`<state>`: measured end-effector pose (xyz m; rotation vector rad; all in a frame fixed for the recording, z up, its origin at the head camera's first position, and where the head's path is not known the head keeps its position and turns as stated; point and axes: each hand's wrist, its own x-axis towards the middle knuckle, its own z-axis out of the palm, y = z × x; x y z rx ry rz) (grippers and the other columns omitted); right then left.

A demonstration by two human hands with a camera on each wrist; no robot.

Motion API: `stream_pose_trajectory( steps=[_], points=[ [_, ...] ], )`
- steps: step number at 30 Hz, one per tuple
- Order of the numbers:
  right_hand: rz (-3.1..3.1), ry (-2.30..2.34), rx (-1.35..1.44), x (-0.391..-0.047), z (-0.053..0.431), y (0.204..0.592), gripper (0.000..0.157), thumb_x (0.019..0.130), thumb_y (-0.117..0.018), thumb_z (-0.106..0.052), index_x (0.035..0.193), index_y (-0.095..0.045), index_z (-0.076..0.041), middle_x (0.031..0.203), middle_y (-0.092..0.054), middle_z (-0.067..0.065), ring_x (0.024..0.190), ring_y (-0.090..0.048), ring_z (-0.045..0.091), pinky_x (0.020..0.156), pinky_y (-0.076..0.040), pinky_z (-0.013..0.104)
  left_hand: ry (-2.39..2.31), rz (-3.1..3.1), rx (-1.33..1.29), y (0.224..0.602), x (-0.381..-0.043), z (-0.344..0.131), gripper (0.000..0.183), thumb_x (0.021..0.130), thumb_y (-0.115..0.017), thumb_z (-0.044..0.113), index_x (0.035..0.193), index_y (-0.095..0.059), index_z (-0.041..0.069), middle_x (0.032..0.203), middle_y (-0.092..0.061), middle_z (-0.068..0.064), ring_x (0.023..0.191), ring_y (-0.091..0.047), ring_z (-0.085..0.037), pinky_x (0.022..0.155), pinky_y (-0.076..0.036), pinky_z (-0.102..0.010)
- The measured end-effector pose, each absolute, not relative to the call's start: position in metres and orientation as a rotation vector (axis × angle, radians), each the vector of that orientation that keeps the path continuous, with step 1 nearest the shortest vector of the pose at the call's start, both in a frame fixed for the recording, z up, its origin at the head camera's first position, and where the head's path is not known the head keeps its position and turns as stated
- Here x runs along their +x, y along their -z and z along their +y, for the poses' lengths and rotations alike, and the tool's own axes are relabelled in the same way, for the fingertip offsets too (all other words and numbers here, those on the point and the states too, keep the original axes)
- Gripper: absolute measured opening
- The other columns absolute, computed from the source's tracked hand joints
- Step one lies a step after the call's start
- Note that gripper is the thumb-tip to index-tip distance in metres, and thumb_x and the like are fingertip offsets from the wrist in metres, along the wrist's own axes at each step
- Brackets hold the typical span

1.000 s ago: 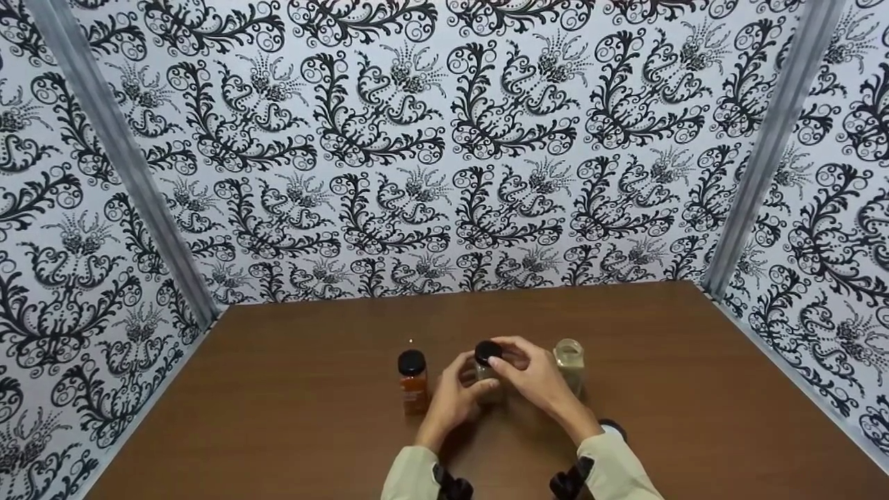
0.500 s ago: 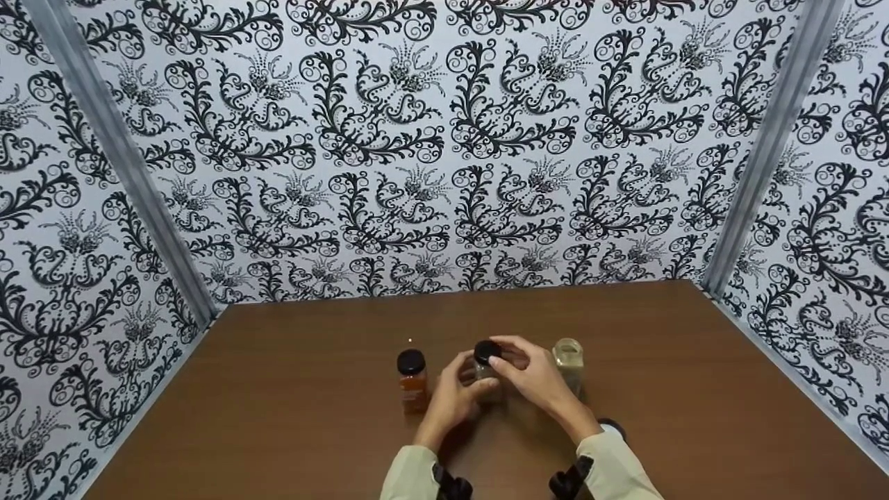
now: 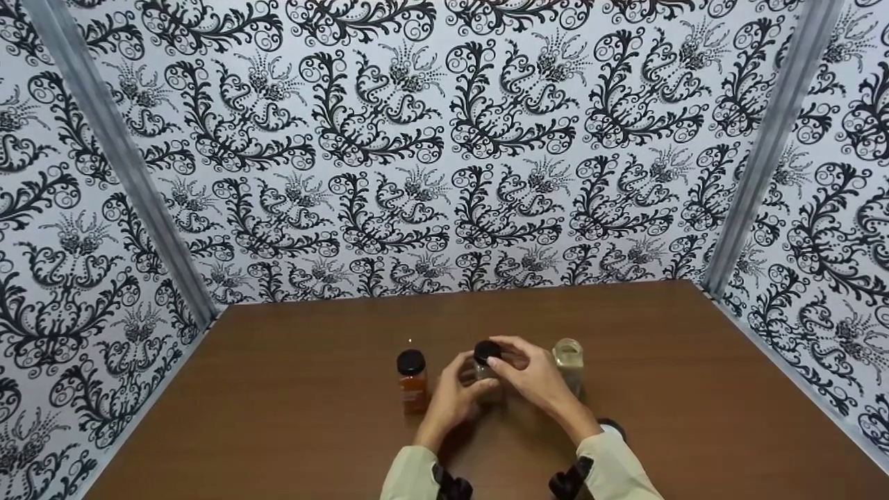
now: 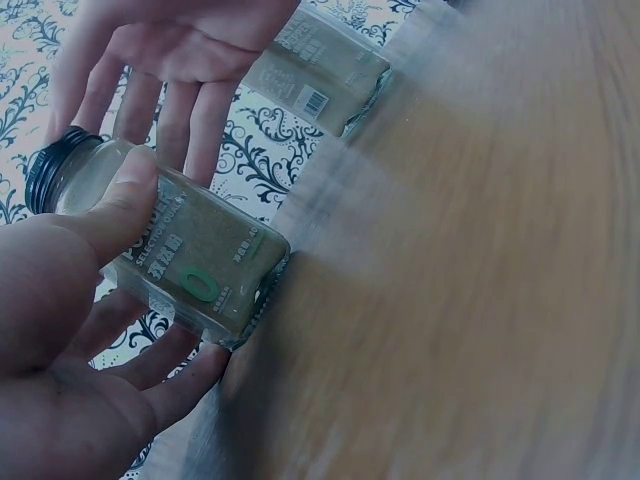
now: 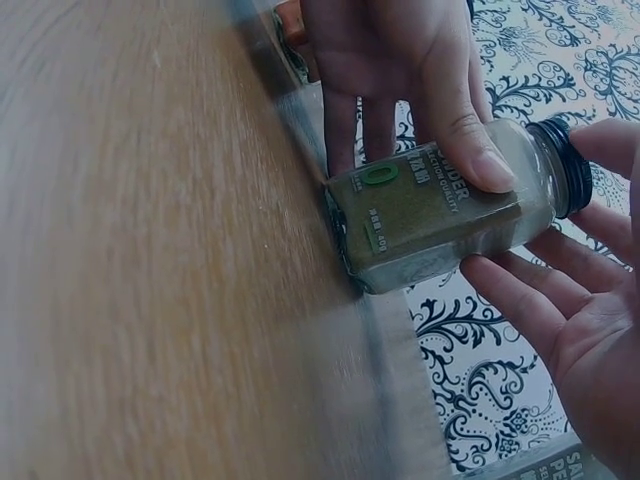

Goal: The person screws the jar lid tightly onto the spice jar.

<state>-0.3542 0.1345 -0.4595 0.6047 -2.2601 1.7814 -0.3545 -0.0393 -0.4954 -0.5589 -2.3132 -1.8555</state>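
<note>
Between both hands a clear spice jar (image 4: pixel 195 245) of brownish-green powder stands upright on the table, its black screw cap (image 3: pixel 487 351) on top. My left hand (image 3: pixel 451 399) grips the jar's body, thumb across the printed front and fingers behind. At the neck, my right hand (image 3: pixel 538 375) pinches the black cap between thumb and forefinger; in the right wrist view its other fingers lie along the jar's side. Right of that hand is a second jar (image 3: pixel 569 360) of pale powder, uncapped and partly hidden by the hand.
A capped jar of orange-red powder (image 3: pixel 414 390) stands left of the left hand. Beside the right sleeve lies a round black-edged lid (image 3: pixel 612 428), half hidden. Patterned walls (image 3: pixel 444 173) enclose the brown wooden table (image 3: pixel 305 389) at the back and sides.
</note>
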Motion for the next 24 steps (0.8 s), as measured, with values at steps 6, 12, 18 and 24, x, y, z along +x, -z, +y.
stream_pose_trajectory(
  steps=[6,12,18,24],
  points=[
    [-2.257,-1.800,0.597,-0.3556,0.1346,0.4606,0.036,0.090,-0.076,-0.016,0.123,-0.066,-0.007,0.123,-0.070,0.021,0.113,-0.069,0.033,0.095,-0.058,0.031,1.887,-2.285,-0.569,0.4957,-0.3542,-0.0389,0.049,0.089,-0.075,0.014,0.133,-0.057,0.003,0.130,-0.065,-0.021,0.120,-0.064,-0.036,0.102,-0.054,-0.048],
    [-2.269,-1.753,0.623,-0.3574,0.1355,0.4630,0.037,0.090,-0.075,-0.017,0.123,-0.065,-0.003,0.122,-0.069,0.023,0.113,-0.069,0.035,0.094,-0.058,0.031,1.895,-2.287,-0.567,0.4948,-0.3533,-0.0394,0.049,0.089,-0.075,0.013,0.133,-0.057,0.004,0.132,-0.063,-0.022,0.122,-0.063,-0.037,0.103,-0.054,-0.048],
    [-2.298,-1.731,0.634,-0.3573,0.1354,0.4626,0.045,0.090,-0.075,-0.018,0.130,-0.063,0.001,0.124,-0.068,0.026,0.113,-0.069,0.037,0.092,-0.059,0.029,1.892,-2.291,-0.562,0.4953,-0.3534,-0.0394,0.049,0.089,-0.075,0.013,0.134,-0.057,0.004,0.131,-0.064,-0.022,0.121,-0.064,-0.037,0.102,-0.054,-0.048],
    [-2.295,-1.707,0.573,-0.3577,0.1341,0.4630,0.036,0.089,-0.077,-0.016,0.122,-0.068,-0.007,0.119,-0.071,0.021,0.108,-0.071,0.033,0.091,-0.059,0.033,1.866,-2.305,-0.560,0.4947,-0.3535,-0.0394,0.049,0.090,-0.075,0.014,0.134,-0.057,0.005,0.130,-0.064,-0.023,0.121,-0.064,-0.037,0.102,-0.053,-0.049]
  ],
)
